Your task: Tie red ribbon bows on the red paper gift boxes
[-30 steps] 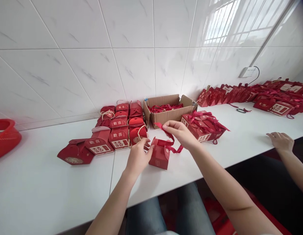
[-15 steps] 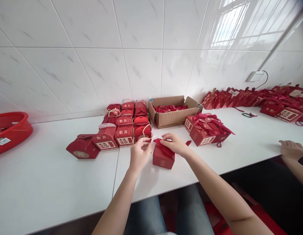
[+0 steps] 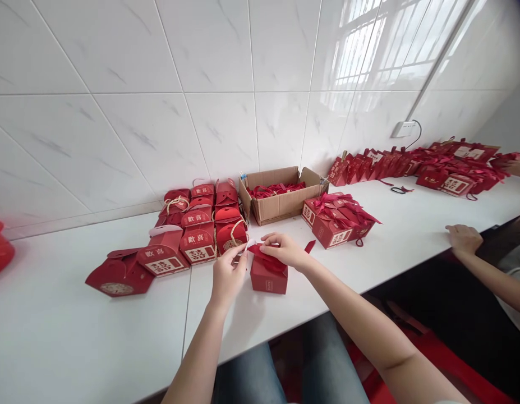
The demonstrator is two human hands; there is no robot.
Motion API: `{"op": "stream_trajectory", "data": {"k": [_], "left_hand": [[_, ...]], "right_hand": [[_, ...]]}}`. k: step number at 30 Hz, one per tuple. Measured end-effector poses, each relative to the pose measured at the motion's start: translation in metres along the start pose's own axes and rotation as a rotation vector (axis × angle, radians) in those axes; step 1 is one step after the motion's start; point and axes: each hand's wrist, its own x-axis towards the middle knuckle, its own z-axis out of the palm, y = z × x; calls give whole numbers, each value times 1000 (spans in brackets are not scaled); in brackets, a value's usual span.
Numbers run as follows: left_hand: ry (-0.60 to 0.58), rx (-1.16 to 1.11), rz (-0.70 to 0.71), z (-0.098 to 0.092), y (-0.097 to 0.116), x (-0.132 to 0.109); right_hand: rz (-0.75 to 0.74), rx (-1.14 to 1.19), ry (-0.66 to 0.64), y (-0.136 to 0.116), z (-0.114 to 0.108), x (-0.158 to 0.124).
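A small red gift box (image 3: 268, 276) stands on the white table in front of me, with a red ribbon (image 3: 273, 260) across its top. My left hand (image 3: 229, 275) is at the box's upper left, thumb and fingers pinched on a pale strip (image 3: 251, 243) at the ribbon's end. I cannot tell whether the strip is part of the ribbon. Over the box top, my right hand (image 3: 284, 250) pinches the red ribbon, whose other tail (image 3: 309, 246) sticks out behind the wrist.
Several red boxes (image 3: 197, 242) stand in rows at the left. Behind is a cardboard box (image 3: 280, 209) of red ribbons. Ribboned boxes (image 3: 339, 224) stand right of it, more (image 3: 449, 179) farther off. Scissors (image 3: 399, 191) lie there. Another person's hand (image 3: 465, 240) rests at the table edge.
The view has swung right, so everything sits farther left and the red basin is mostly out of frame. Another hand shows at the far right. Both my hands stay on the ribboned box.
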Motion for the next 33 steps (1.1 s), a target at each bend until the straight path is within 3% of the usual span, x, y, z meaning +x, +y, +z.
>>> {"op": "stream_trajectory", "data": {"k": [6, 14, 25, 29, 33], "left_hand": [[-5, -15, -6, 1, 4, -2], [21, -72, -23, 1, 10, -4], [-90, -60, -69, 1, -1, 15], [-120, -262, -151, -8, 10, 21], [-131, -543, -209, -30, 27, 31]], "right_hand": [[3, -239, 58, -7, 1, -1], [-28, -155, 16, -3, 2, 2], [-22, -176, 3, -7, 3, 3], [-4, -92, 45, -13, -6, -3], [12, 70, 242, -3, -26, -21]]}}
